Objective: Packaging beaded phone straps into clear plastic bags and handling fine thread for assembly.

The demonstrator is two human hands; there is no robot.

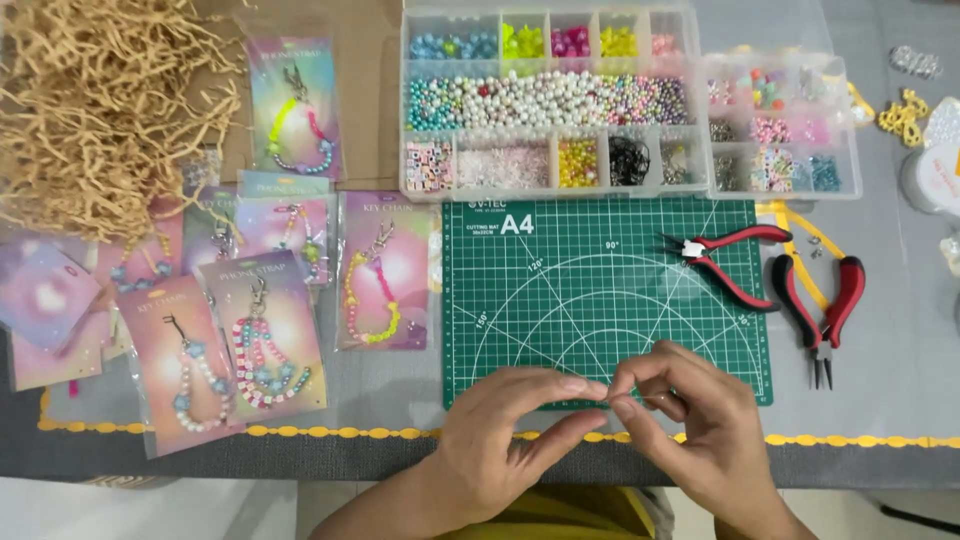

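Two hands, left hand (510, 435) and right hand (690, 420), met fingertip to fingertip, pinching something too fine to identify over the green cutting mat (560, 290); two red-handled pliers (735, 262) and two clear bead boxes (550, 100) lay beyond.

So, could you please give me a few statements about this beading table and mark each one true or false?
1. Both hands, left hand and right hand, meet fingertip to fingertip over the green cutting mat. True.
2. Two red-handled pliers lie left of the mat. False: both lie toward its right side, one on the mat, the other on the grey cloth beside it.
3. The large bead box sits beyond the mat's far edge. True.
4. The packaged bead straps are stacked on the mat. False: they lie left of it.
5. The shredded paper is bright blue. False: it is tan.
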